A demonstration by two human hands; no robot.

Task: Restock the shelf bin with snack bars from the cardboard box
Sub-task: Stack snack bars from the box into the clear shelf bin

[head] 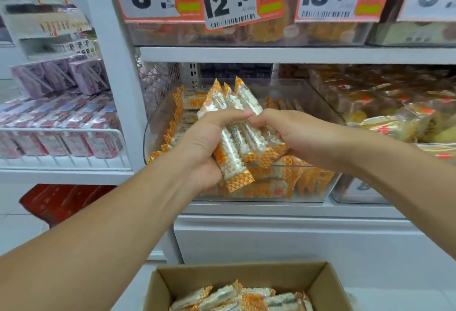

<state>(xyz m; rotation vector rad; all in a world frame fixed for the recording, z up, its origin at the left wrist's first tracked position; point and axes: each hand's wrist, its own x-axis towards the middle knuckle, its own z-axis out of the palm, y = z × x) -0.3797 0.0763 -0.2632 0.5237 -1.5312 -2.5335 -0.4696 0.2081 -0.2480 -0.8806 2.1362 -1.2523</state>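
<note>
left hand (pixel 207 143): fingers curled round the bundle from the left, thumb laid over its top; we read a full grip on several bars.
right hand (pixel 288 133): fingers curled onto the bundle's right side, thumb tip meeting the left thumb; pinching the same bars.
bars (pixel 237 123): a handful in clear wrappers with orange checkered ends, fanned a bit at the far end; held above the bin, touching only the two hands as far as we can tell.
long axis: runs from near-low to far-high, far ends pointing up and into the shelf, near ends toward us and down.
bin (pixel 158 128): clear tub on the middle shelf, directly under and behind the bundle; more of the same bars inside, stood along the left wall and lying at the front.
key relation: the bundle sits over the bin's middle, open space lies just beyond the fingers; both hands are equally near, left carries more of the load.
box (pixel 328 283): cardboard, open, at the bottom edge below the shelf, well apart from the hands; bars left inside.
step: we judge this as placing a handful, not yet released.
next: we'd lower and lay the bundle down into the gap.
risk: fanned bars may slip out singly.
neighbours: price tags (pixel 229 2) above, yellow snacks (pixel 385 103) in the bin to the right.
</note>
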